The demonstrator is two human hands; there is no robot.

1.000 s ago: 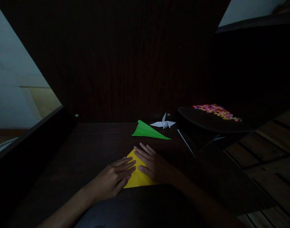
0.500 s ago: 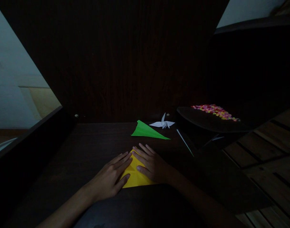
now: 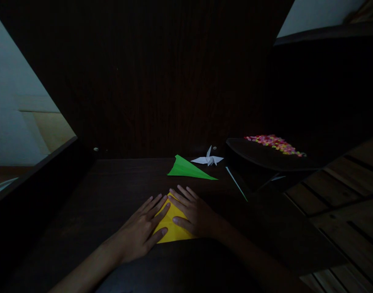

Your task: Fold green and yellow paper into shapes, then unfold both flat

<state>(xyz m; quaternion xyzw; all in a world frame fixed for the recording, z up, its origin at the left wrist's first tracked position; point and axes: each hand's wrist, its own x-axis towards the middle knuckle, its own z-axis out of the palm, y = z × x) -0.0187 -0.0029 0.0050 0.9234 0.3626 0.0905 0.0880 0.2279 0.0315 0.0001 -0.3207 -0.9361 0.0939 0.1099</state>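
Pressing yellow paper (image 3: pixel 171 228) flat on the dark wooden table (image 3: pixel 113 191), both hands open

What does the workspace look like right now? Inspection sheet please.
Surface: dark wooden desk, dimly lit.
Job's things: yellow paper, folded, lying flat on the desk.
Clutter: green paper folded to a point; white crane behind it; thin strip; dark tray with coloured bits.
Hands: left hand and right hand both flat, pressing the yellow paper, fingers spread.
Cables: nothing seen.
Surroundings: dark wood panel behind; pale wall at left; plank floor at right.
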